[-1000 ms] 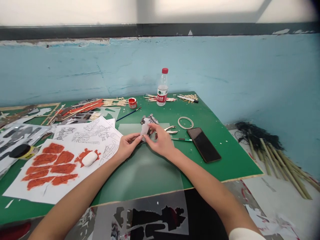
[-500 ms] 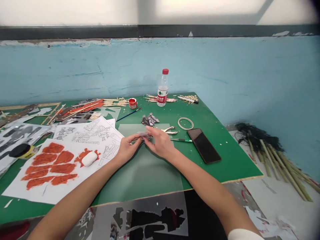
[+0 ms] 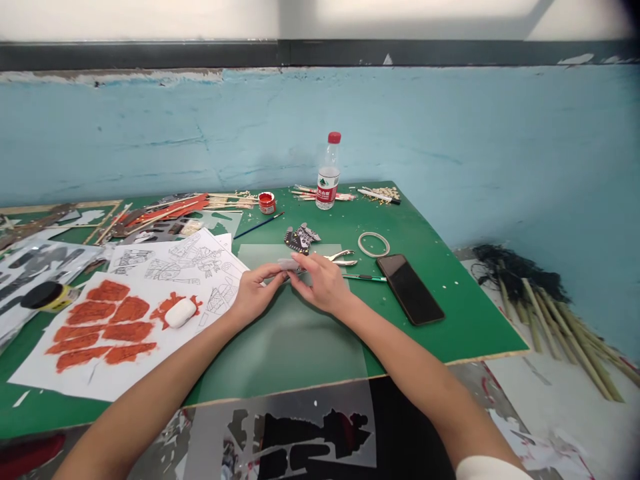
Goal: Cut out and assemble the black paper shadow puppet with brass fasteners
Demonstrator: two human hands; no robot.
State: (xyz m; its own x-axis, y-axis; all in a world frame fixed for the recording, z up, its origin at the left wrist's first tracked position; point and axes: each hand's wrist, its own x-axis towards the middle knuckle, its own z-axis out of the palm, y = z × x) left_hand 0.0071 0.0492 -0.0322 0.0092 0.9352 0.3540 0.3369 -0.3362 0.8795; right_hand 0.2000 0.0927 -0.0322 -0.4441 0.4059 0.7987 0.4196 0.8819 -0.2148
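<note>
Mid-frame, the left hand and right hand pinch a small translucent cutout, its long axis apparently crosswise, directly between both hands' fingers, neither hand nearer.

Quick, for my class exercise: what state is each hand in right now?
Left hand: closed, pinching the grey piece.
Right hand: closed, pinching the same piece.

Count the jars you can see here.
2: a red paint jar toward the back of the green table, left of the water bottle, and a black-lidded jar at far left, beside the orange-painted paper. Others may be hidden.
</note>
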